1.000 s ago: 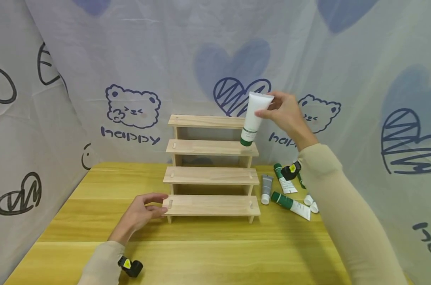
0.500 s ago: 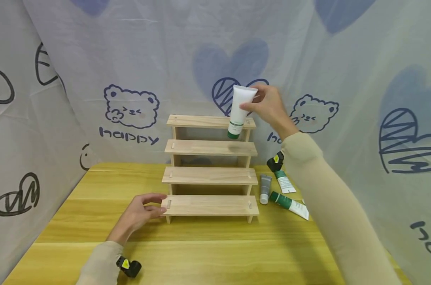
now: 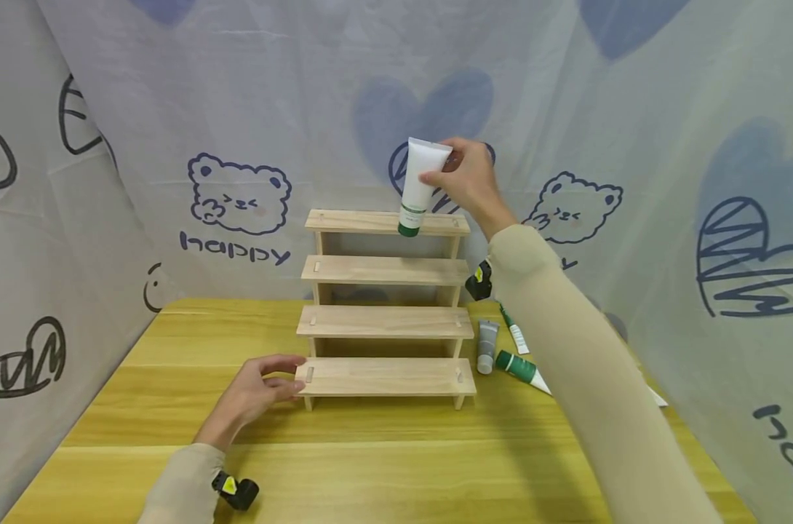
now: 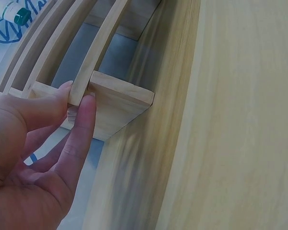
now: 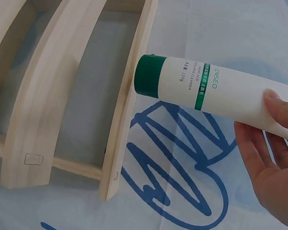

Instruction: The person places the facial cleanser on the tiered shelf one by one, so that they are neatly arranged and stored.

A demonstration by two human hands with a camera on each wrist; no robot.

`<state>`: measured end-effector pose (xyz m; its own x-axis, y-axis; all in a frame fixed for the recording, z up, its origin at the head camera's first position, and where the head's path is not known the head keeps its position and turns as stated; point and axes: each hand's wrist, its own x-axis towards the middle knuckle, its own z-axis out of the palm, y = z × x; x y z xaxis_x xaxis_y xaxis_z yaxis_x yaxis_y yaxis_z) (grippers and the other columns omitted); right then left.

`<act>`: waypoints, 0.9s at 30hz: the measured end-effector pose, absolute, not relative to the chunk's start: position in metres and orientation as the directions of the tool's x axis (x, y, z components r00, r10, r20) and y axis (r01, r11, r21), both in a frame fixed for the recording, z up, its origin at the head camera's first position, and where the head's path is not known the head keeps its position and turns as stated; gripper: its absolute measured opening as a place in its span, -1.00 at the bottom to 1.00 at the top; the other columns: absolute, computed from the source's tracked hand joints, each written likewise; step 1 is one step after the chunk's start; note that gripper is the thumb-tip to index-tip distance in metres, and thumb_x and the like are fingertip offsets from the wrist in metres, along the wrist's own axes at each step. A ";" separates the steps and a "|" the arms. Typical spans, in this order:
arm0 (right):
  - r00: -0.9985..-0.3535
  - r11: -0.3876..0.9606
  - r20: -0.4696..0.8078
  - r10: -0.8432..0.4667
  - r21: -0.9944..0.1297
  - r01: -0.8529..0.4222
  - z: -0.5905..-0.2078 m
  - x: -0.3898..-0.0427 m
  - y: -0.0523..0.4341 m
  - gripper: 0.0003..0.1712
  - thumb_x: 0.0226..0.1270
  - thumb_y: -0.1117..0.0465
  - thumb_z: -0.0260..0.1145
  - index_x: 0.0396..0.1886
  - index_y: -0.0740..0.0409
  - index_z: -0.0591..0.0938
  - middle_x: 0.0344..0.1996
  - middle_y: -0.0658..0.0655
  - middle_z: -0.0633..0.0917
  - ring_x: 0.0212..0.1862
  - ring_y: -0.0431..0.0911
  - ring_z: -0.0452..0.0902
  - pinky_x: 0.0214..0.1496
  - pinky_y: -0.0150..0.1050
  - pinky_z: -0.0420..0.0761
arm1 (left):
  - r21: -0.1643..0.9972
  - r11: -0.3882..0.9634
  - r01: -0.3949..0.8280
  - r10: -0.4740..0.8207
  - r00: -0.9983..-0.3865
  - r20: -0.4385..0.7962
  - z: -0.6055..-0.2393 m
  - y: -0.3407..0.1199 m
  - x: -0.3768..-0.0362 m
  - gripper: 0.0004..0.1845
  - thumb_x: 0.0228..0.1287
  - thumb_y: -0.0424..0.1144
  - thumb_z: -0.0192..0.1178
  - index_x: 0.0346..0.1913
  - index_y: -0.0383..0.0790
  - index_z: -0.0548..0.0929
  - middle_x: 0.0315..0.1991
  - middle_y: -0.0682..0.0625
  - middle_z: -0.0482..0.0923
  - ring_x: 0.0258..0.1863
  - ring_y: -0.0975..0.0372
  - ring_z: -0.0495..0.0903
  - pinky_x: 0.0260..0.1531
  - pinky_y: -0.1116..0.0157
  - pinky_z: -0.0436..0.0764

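Observation:
A four-step wooden stair shelf (image 3: 386,273) stands on the yellow table (image 3: 383,466). My right hand (image 3: 465,182) holds a white tube with a green cap (image 3: 417,185) upright, cap down, just above the top step (image 3: 344,221). In the right wrist view the tube (image 5: 216,93) has its cap at the edge of that top board (image 5: 129,100). My left hand (image 3: 255,393) pinches the left end of the bottom step (image 3: 386,376); the left wrist view shows thumb and fingers (image 4: 79,120) on the board's end (image 4: 117,103).
Right of the shelf on the table lie a grey tube (image 3: 486,346) and two white tubes with green caps (image 3: 521,366), partly hidden by my right sleeve. A printed cloth backdrop (image 3: 239,145) hangs behind and at both sides.
My right hand has carried the white tube up and to the left, from beside the second step to above the top step. The left hand has stayed on the bottom step.

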<state>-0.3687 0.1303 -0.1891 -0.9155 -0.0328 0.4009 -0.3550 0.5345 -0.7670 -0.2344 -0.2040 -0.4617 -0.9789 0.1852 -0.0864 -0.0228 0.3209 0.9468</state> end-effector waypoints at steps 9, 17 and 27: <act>-0.927 0.497 0.375 -0.009 -0.803 -0.329 -0.189 -0.380 0.121 -0.42 0.11 0.24 0.46 0.17 0.08 0.53 -0.02 0.13 0.62 -0.09 -0.10 0.58 -0.06 -0.27 0.66 | 0.947 0.321 -0.015 0.193 -0.978 -0.081 -0.463 -0.205 -0.234 -0.47 0.16 -0.26 0.34 0.23 -0.18 0.50 0.18 -0.23 0.45 -0.10 0.12 0.68 -0.17 0.22 0.72; -0.918 0.525 0.396 -0.031 -0.775 -0.352 -0.190 -0.392 0.114 -0.46 0.14 0.28 0.43 0.16 0.10 0.53 0.01 0.13 0.62 -0.12 -0.10 0.56 -0.09 -0.29 0.65 | 0.950 0.314 -0.003 0.205 -0.976 -0.070 -0.463 -0.207 -0.234 -0.45 0.16 -0.26 0.34 0.24 -0.19 0.49 0.20 -0.26 0.43 -0.12 0.10 0.68 -0.17 0.20 0.72; -0.908 0.567 0.416 -0.044 -0.738 -0.365 -0.192 -0.399 0.109 -0.45 0.15 0.28 0.42 0.17 0.12 0.52 -0.03 0.15 0.62 -0.17 -0.12 0.51 -0.19 -0.36 0.58 | 0.949 0.314 -0.010 0.206 -0.975 -0.079 -0.463 -0.206 -0.235 -0.47 0.16 -0.26 0.34 0.23 -0.18 0.50 0.20 -0.24 0.44 -0.09 0.11 0.67 -0.15 0.23 0.72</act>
